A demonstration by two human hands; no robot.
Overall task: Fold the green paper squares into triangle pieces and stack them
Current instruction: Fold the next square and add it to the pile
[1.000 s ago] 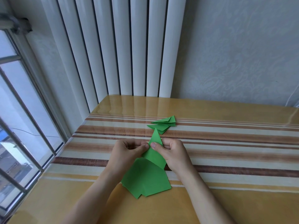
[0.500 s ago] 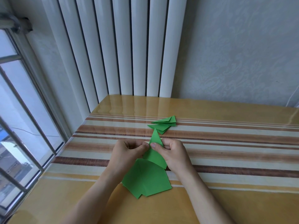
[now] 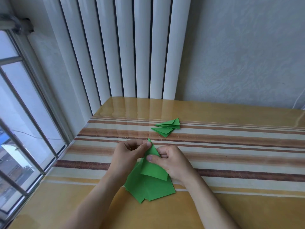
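Since the earlier frame, both hands have shifted on the piece: my right hand (image 3: 171,162) has slid down it toward the lower part of the frame, its thumb now pressing on the middle of the paper, while my left hand (image 3: 130,154) has moved up to pinch near the top point. Both hands grip the same half-folded green paper (image 3: 152,169), a tall pointed shape held just above the table (image 3: 231,212), at the centre of the frame; its lower edge overlaps the loose pile below. As I judge it, this sheet is partway through its folds and the crease is being worked, not yet finished. Done so far: a small stack of folded triangle pieces (image 3: 167,128) lies on the striped part of the table, above and to the right of my hands, well apart from them; I can make out several layers but cannot count them exactly. Left to do: the pile of unfolded green squares (image 3: 148,189) under my wrists, fanned out and showing several corners, so a few sheets at least remain. I would put the task somewhere near its middle, with this piece to finish and add to the stack, then the remaining squares.
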